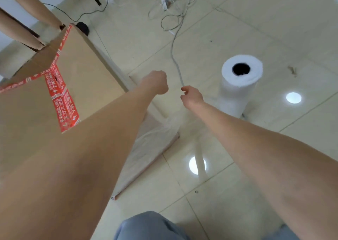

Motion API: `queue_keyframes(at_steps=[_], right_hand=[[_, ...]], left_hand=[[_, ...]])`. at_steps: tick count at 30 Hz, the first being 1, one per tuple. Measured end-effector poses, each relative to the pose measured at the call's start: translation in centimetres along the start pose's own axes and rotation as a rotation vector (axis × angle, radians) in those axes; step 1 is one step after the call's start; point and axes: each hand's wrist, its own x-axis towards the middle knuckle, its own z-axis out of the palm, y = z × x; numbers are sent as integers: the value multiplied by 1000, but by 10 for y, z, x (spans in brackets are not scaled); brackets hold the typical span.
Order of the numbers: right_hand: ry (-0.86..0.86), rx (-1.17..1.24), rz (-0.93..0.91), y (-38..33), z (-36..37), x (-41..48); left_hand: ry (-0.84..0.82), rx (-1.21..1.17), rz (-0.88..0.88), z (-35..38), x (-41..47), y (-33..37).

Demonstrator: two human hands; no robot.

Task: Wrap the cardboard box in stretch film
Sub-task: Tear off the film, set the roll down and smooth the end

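Cardboard box (87,71), stretch film roll (237,91) upright nearby, left hand (157,82) fisted, right hand (192,97) curled

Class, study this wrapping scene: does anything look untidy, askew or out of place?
The stretch film beside the cardboard box is bunched into a narrow rope rather than a flat sheet, and loose cables lie tangled on the floor.

Both forearms (82,157) are bare along their whole visible length, and the left hand (157,82) and right hand (192,97) are bare too. At the bottom edge, the legs wear light blue-grey trousers (151,227) of denim-like cloth, softly creased.
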Motion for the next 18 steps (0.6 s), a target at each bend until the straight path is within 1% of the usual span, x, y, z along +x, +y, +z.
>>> queue_keyframes(at_steps=[5, 8, 12, 15, 18], right_hand=[[-3, -186, -43, -43, -29, -38], [62, -348, -98, -68, -57, -62], [156, -564, -191, -94, -101, -85], [197, -685, -155, -97, -134, -92], [180, -775, -19, -92, -155, -84]], left_hand=[[-81, -177, -61, -15, -20, 3], [-129, -256, -88, -42, -36, 12], [-194, -388, -110, -77, -58, 42], [-246, -455, -90, -85, -70, 67], [-300, -483, -71, -84, -67, 90]])
